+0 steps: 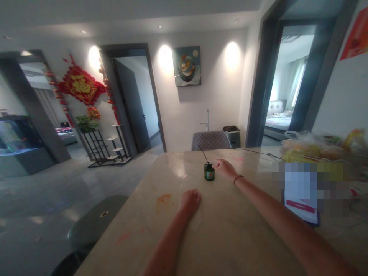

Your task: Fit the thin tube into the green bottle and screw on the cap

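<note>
A small dark green bottle [209,174] with a pale label stands upright on the table. One thin dark stick [203,154] leans out of its mouth to the left. My right hand [226,169], with a dark red band on the wrist, is just right of the bottle's neck. Its fingers are drawn together, fingertips close to the bottle's mouth; I cannot tell whether they touch it or pinch something small. Nearer to me, my left hand [191,200] rests on the tabletop as a loose fist, with nothing seen in it.
Thin dark sticks [258,152] lie at the table's far right. A phone [301,207] with a lit screen sits by plastic bags [313,147] on the right. Behind the far edge is a quilted chair [211,140]; a grey-green stool [99,218] stands at left.
</note>
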`<state>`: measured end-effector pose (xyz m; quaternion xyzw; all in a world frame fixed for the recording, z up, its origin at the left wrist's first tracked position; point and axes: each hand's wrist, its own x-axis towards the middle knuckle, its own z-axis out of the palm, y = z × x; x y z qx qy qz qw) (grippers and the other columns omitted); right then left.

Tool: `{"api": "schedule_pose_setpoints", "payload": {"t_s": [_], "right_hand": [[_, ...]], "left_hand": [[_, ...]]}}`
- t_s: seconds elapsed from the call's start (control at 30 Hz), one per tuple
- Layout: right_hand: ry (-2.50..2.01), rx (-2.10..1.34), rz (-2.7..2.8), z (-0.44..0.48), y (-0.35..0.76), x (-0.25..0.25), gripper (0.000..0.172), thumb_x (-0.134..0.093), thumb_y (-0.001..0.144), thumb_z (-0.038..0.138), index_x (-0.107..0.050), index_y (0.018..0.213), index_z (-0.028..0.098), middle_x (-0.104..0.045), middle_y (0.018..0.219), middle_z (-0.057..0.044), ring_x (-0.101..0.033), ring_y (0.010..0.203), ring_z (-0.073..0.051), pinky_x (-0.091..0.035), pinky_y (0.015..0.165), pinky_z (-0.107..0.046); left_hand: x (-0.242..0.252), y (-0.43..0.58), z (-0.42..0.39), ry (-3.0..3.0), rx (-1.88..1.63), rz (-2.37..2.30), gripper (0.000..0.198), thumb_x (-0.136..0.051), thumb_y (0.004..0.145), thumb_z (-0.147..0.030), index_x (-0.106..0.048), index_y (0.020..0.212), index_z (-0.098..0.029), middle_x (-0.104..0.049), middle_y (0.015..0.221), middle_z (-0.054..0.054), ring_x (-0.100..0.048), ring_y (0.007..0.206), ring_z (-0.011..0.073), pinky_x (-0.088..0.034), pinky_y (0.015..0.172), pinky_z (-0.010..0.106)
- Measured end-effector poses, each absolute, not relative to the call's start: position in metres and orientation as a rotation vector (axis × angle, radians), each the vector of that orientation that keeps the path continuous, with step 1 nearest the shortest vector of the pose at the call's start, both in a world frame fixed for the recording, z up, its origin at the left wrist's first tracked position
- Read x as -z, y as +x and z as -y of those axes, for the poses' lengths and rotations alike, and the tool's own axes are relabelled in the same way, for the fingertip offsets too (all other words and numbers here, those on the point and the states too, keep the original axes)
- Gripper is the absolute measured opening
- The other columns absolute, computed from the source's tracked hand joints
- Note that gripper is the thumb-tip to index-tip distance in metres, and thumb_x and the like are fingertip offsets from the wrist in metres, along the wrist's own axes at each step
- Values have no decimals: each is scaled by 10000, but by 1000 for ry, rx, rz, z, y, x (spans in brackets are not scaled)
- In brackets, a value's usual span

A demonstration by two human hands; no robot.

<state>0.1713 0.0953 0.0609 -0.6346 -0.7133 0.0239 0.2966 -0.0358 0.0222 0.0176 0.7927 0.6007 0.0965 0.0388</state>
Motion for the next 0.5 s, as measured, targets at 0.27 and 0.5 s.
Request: {"api": "schedule_pose_setpoints", "payload": {"t_s": [0.27, 0.5], "right_hand": [[-1661, -251, 1817, -130, 165, -64, 311, -506, 771, 431, -718, 817, 207, -700, 783, -38, -621, 761, -172, -403, 607, -214], [-1607, -109, 1880, -135, 154, -68, 245, -522, 759, 352, -709, 749, 194, -681, 780, -50, -590, 739, -160, -389, 625, -220]], "left_hand": [[-19, -36, -21, 2386, -253, -1877, 283, -363, 820, -301, -605, 764, -164, -641, 783, 60, -575, 750, 155, -328, 608, 236], [-16, -36, -23, 2389, -276, -1864, 285, -366, 811, -299, -613, 772, -162, -644, 782, 67, -569, 732, 151, -333, 609, 233]]}}
